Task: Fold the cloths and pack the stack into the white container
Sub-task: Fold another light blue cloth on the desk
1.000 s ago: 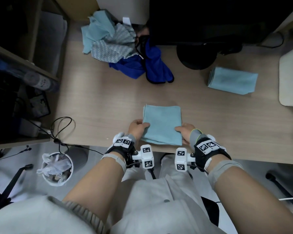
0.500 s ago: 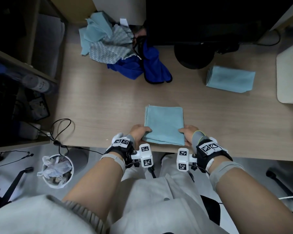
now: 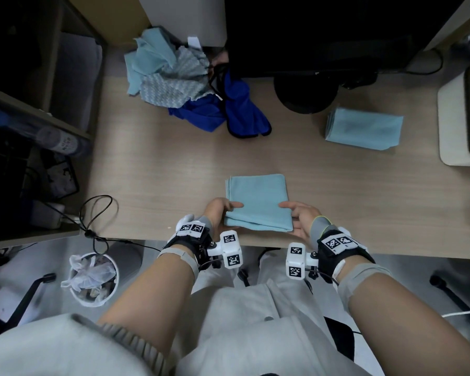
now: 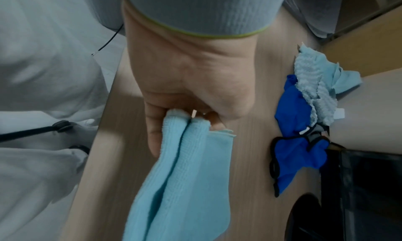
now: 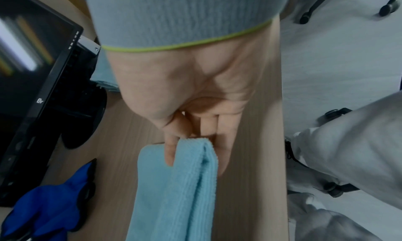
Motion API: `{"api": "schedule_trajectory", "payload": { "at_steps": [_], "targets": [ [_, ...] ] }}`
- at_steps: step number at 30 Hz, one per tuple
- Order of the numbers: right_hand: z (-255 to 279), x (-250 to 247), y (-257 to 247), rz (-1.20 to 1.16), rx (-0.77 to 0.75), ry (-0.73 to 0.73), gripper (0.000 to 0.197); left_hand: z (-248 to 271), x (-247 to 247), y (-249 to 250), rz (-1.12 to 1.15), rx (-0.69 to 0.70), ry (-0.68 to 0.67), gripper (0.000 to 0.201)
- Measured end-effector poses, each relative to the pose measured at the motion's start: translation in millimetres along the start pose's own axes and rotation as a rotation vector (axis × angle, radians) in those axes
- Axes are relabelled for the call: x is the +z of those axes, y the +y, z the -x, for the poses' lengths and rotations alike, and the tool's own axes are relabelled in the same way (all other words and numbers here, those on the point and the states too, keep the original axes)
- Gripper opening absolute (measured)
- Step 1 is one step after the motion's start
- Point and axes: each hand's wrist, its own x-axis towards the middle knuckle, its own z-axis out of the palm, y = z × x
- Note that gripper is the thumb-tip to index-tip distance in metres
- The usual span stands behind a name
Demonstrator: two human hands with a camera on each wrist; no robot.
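A folded light-blue cloth (image 3: 257,200) lies near the desk's front edge. My left hand (image 3: 220,211) pinches its near left corner, thumb on top; the left wrist view shows the cloth (image 4: 185,176) lifted between thumb and fingers (image 4: 154,132). My right hand (image 3: 299,217) pinches the near right corner, and the right wrist view shows fingers (image 5: 172,148) over the cloth's (image 5: 180,189) doubled edge. A second folded light-blue cloth (image 3: 364,128) lies at the right back. The white container (image 3: 453,123) stands at the right edge.
A heap of unfolded cloths (image 3: 171,77), pale blue, grey-patterned and dark blue (image 3: 239,109), sits at the back left. A monitor's black round base (image 3: 305,93) stands at the back middle. A shelf unit (image 3: 36,118) is left of the desk, a bin (image 3: 92,278) below.
The near edge of the cloth has been raised slightly off the desk in both hands' pinch. The thumbs now lie further onto the cloth's top.
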Motion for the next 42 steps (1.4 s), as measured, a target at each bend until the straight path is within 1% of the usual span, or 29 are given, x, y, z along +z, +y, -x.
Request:
{"api": "schedule_trajectory", "payload": {
  "at_steps": [2,5,7,10,14,16,18,20,21,23,24,28,31,35,38,40,42],
  "targets": [
    [0,-8,2,0.024,0.013,-0.010,0.046,3,0,2,0.103,-0.039,0.020,0.041],
    [-5,-19,10,-0.003,0.027,-0.030,0.036,5,4,5,0.169,0.000,0.094,0.029],
    [-11,-25,14,-0.017,0.043,-0.040,0.029,5,8,3,0.154,0.006,0.099,0.033],
    [-17,-32,13,0.039,0.044,-0.039,0.022,4,16,-3,0.085,0.007,0.078,0.040],
    [-27,-35,1,0.198,0.006,0.065,0.020,9,25,-9,-0.054,0.083,0.107,0.016],
    [-34,-36,-4,0.279,-0.007,0.097,0.024,6,27,-13,-0.107,0.111,0.139,0.005],
    [-41,-38,-5,0.361,-0.019,0.106,0.028,-3,27,-16,-0.168,0.168,0.237,0.023],
    [-41,-36,-8,0.453,-0.046,0.127,0.026,-10,26,-15,-0.241,0.239,0.359,0.034],
    [-41,-36,-10,0.478,-0.071,0.147,0.025,-12,26,-14,-0.263,0.262,0.393,0.036],
    [-43,-33,-14,0.520,-0.095,0.187,0.037,-17,26,-14,-0.309,0.271,0.420,0.037],
    [-44,-31,-16,0.549,-0.095,0.202,0.039,-20,25,-14,-0.342,0.274,0.426,0.038],
    [-45,-21,-26,0.598,-0.102,0.251,0.040,-24,18,-5,-0.480,0.279,0.415,0.044],
    [-46,-13,-34,0.620,-0.064,0.265,0.045,-27,10,5,-0.543,0.291,0.383,0.046],
    [-50,-3,-39,0.700,0.017,0.277,0.048,-32,3,18,-0.574,0.262,0.326,0.034],
    [-51,6,-41,0.723,0.045,0.300,0.051,-36,1,26,-0.533,0.233,0.272,0.027],
    [-50,13,-43,0.706,0.058,0.315,0.047,-38,0,30,-0.541,0.211,0.239,0.024],
    [-50,19,-45,0.624,0.072,0.359,0.043,-39,-2,33,-0.546,0.175,0.193,0.020]
  ]
}}
